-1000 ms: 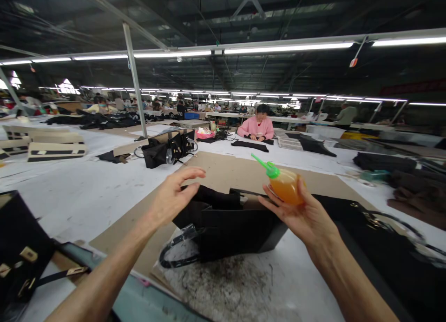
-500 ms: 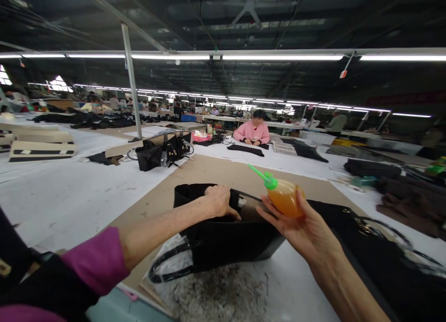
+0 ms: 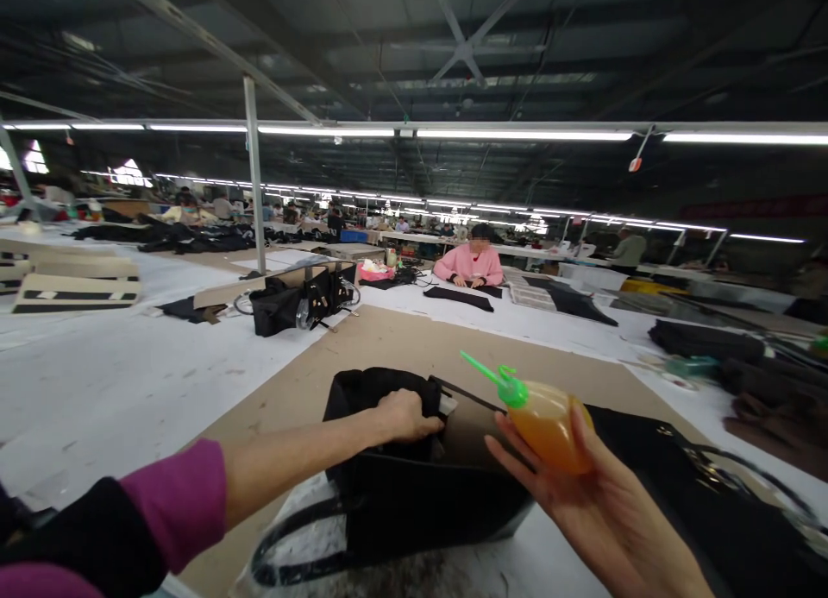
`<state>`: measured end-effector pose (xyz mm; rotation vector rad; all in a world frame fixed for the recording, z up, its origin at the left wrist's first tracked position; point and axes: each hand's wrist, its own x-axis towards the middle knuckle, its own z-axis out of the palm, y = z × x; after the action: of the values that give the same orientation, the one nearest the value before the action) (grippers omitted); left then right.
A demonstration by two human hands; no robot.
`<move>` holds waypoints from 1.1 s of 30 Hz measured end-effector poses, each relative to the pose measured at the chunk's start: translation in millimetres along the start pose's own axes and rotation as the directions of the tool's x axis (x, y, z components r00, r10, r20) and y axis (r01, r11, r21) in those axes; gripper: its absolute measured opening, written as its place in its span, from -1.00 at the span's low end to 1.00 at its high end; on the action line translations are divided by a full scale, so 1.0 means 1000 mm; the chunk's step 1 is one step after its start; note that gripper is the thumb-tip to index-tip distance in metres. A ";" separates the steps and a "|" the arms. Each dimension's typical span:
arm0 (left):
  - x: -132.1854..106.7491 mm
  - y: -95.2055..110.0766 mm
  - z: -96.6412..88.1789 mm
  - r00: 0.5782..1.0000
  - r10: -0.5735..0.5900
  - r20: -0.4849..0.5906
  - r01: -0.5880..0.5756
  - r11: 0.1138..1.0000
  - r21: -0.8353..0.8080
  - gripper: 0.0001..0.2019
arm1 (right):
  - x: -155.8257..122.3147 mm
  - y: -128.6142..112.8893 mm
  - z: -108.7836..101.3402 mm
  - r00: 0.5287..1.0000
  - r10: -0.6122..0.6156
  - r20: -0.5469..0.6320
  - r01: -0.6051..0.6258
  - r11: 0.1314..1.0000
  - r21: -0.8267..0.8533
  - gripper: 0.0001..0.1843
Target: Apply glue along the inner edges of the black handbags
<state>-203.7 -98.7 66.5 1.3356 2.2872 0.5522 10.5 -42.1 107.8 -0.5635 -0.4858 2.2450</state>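
Note:
A black handbag stands open at the front of the table, one wrapped handle looping out at its left. My left hand reaches into its mouth, fingers curled round the black lining; the fingertips are partly hidden. Beside the hand a small white tag shows. My right hand is wrapped round a clear squeeze bottle with a green nozzle and orange-yellow liquid. The bottle is held above the bag's right end, tilted, its nozzle pointing up and left.
Another flat black bag piece with handles lies at right. Finished-looking black bags stand farther back at left, near a metal post. Beige panels are stacked at far left. A co-worker in pink sits across the table.
The view has tilted up, so everything sits lower in the picture. My left hand has gone a little deeper into the bag. The bottle stays in my right hand, slightly farther right.

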 end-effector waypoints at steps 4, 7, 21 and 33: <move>-0.005 -0.007 0.005 0.997 -0.008 0.082 0.019 0.989 -0.145 -0.73 | 0.003 0.000 -0.010 0.997 0.033 0.068 -0.033 0.999 0.000 -0.55; -0.008 -0.015 0.009 0.991 0.038 0.131 -0.003 0.967 -0.254 -0.67 | 0.003 0.002 -0.014 0.993 -0.023 0.114 0.028 0.999 -0.037 -0.62; -0.045 -0.004 -0.039 0.968 0.202 -0.147 -0.250 0.754 -0.607 -0.81 | -0.030 -0.006 -0.030 0.995 0.059 -0.084 -0.041 0.979 0.199 -0.57; -0.047 0.033 -0.077 0.880 0.354 0.317 -0.334 0.935 -0.117 -0.87 | -0.079 -0.025 -0.063 0.983 -0.122 -0.138 0.095 0.978 -0.184 -0.30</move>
<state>-201.9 -134.3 155.3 1.6778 1.7590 0.4571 107.4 -74.5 87.6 -0.7711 -0.6273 2.0503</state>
